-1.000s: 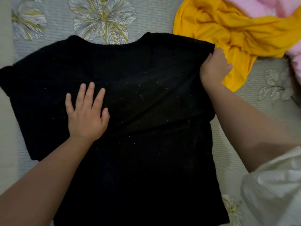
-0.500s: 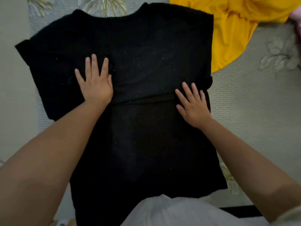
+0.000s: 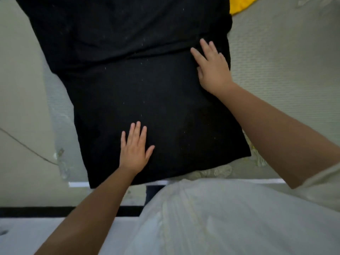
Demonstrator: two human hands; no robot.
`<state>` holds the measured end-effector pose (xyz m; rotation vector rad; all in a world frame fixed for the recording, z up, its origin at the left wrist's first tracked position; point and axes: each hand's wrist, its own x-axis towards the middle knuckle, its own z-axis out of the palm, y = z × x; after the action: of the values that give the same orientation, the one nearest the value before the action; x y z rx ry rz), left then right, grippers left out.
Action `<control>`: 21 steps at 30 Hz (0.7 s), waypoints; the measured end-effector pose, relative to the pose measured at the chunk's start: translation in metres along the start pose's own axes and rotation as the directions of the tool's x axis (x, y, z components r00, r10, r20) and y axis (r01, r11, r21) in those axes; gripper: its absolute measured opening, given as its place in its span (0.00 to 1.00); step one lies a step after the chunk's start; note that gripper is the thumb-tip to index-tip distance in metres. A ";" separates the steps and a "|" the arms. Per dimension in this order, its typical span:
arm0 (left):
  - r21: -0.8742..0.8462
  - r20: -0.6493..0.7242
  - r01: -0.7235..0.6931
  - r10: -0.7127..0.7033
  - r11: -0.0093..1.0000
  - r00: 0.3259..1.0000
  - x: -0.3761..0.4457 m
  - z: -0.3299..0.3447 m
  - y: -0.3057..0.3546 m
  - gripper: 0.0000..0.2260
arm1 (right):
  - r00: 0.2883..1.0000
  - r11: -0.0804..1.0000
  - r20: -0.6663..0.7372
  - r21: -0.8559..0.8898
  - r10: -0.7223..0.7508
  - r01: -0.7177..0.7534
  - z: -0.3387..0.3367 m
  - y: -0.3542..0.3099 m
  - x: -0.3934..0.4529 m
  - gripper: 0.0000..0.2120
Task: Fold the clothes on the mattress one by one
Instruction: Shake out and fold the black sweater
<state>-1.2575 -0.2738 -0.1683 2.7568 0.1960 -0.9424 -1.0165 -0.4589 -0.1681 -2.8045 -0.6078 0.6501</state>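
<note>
I see the black shirt spread flat down the middle of the mattress, its hem lying close to the mattress's near edge and its upper part running out past the top of my view. A crease or folded edge crosses it from side to side about a third of the way down. My left hand lies palm down on the lower part of the shirt, near the hem, fingers spread apart and flat, gripping nothing. My right hand presses flat on the shirt's right side, just below that crease, fingers loosely apart and also holding nothing. A yellow garment peeks in at the mattress's far right, touching the shirt's edge. My white top fills the bottom of the view
</note>
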 end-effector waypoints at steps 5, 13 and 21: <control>0.165 0.164 -0.148 0.121 0.975 0.979 -0.069 0.048 0.001 0.39 | 0.915 0.919 0.115 -0.035 -0.386 0.392 0.050 0.002 -0.158 0.27; 0.240 0.141 -0.098 0.065 0.966 0.988 -0.082 0.069 0.001 0.31 | 0.834 0.800 0.313 -0.267 -0.455 0.537 0.082 0.015 -0.227 0.32; 0.022 -0.029 -0.060 0.060 0.998 0.998 -0.086 0.075 0.008 0.32 | 0.878 0.881 0.171 -0.084 -0.447 0.465 0.048 0.004 -0.213 0.18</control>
<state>-1.3674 -0.3045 -0.1716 2.7804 0.1079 -0.8943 -1.2114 -0.5503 -0.1313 -2.5763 -1.3303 0.7383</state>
